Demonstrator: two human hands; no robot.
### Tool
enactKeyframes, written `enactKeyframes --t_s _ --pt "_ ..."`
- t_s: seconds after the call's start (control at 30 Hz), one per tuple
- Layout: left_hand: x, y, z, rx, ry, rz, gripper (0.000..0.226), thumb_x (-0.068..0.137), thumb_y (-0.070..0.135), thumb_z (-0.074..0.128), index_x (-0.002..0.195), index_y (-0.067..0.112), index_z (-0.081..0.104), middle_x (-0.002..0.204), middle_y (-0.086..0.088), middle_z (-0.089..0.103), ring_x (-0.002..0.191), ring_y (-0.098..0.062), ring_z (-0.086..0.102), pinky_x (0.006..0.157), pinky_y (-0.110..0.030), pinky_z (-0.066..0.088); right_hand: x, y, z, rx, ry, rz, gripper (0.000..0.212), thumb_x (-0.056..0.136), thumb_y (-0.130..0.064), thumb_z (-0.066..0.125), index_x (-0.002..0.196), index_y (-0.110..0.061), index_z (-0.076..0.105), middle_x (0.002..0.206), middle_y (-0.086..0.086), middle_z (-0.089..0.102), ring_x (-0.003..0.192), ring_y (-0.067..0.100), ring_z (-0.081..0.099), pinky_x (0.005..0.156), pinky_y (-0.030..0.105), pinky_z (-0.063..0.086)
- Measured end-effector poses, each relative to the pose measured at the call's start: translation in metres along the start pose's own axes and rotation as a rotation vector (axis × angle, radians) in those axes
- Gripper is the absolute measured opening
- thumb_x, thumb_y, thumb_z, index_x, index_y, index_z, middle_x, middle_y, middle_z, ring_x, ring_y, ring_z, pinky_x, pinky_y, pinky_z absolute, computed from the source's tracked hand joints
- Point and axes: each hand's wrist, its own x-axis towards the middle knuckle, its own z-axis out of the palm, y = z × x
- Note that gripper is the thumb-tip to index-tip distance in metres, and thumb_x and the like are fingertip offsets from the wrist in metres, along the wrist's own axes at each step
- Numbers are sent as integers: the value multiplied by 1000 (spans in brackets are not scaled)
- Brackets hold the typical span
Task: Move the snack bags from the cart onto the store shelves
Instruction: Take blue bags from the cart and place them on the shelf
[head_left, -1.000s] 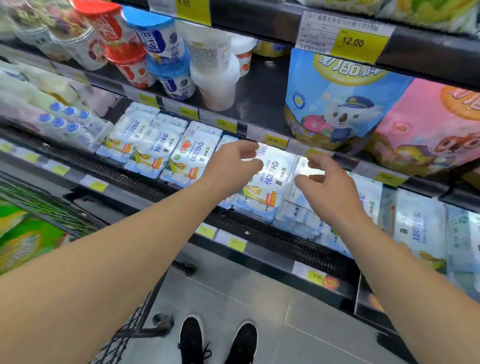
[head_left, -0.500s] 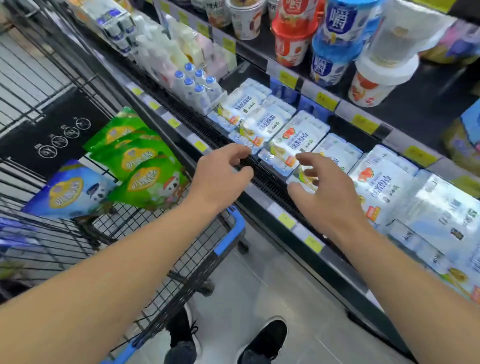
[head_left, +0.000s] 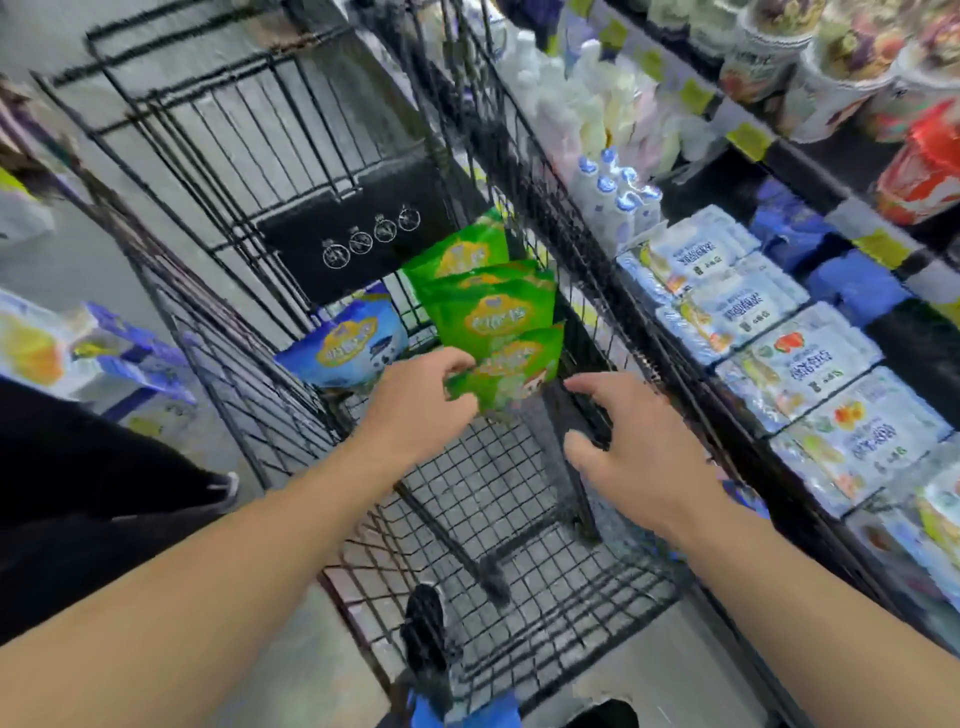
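Two hands reach into the wire cart (head_left: 270, 332). Left of centre lies a blue snack bag (head_left: 345, 343); beside it, a stack of green snack bags (head_left: 493, 312) leans against the cart's right wall. The left hand (head_left: 415, 410) curls around the nearest green bag (head_left: 511, 376), grip half-closed on its lower edge. The right hand (head_left: 636, 447) hovers open and empty just right of it. Picking up looks under way; next comes lifting it toward the shelves (head_left: 779, 322) at right.
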Motion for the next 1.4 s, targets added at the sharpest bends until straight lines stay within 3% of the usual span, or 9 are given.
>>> enactKeyframes --t_s 0.3,0.53,0.6,0.8,0.9,1.0,1.13,1.27,1.4 --pt "58 -112 -65 232 -6 -121 50 86 26 61 134 19 53 133 -6 59 121 -28 55 97 -39 48 90 -78 83 -38 -65 -24 48 88 -22 65 135 -17 54 133 3 56 123 21 53 103 35 44" --pt "120 -155 -76 466 -192 -182 44 86 41 58 129 35 55 119 -5 46 118 -31 43 92 -49 48 147 -95 127 -48 -72 7 48 85 -23 65 132 -20 55 130 -2 58 119 15 54 104 32 43" --pt "135 -163 -74 518 -274 -209 47 86 43 58 130 28 54 118 -7 44 119 -33 42 94 -52 47 159 -94 135 -45 -71 24 47 85 -24 64 131 -21 56 129 -3 58 117 14 54 103 33 44" --pt "149 -163 -65 504 -352 -137 28 91 25 56 111 6 60 99 -11 55 92 -30 57 71 -35 44 180 -91 147 -30 -61 78 49 84 -20 68 131 -21 56 129 -4 57 118 15 55 104 31 43" --pt "146 -157 -70 439 -270 -81 27 90 16 55 115 9 62 110 -14 63 104 -34 60 79 -39 49 191 -94 151 -1 -32 117 53 82 -15 69 133 -20 54 130 -2 58 118 18 56 102 31 43" --pt "143 -160 -83 337 -137 -10 24 90 21 58 110 23 70 100 -7 67 105 -34 60 84 -38 49 206 -101 154 59 14 153 60 81 -12 69 137 -20 48 130 -3 57 113 16 56 95 30 45" --pt "134 -157 -105 208 -191 80 40 86 5 55 105 35 74 106 5 71 107 -24 57 93 -32 48 225 -114 153 215 19 217 74 81 -10 72 146 -21 38 136 -4 52 114 13 52 90 27 43" --pt "126 -159 -125 213 -227 237 37 84 4 55 97 31 76 96 12 69 97 -16 59 92 -28 45 231 -121 157 273 -62 301 40 82 -12 72 120 -19 62 118 10 69 113 31 61 86 38 51" --pt "115 -171 -132 189 -175 228 36 83 2 54 93 31 74 82 14 57 92 -15 55 84 -27 45 227 -125 163 426 -157 175 24 85 0 69 95 -22 70 99 1 74 83 5 67 73 15 51"
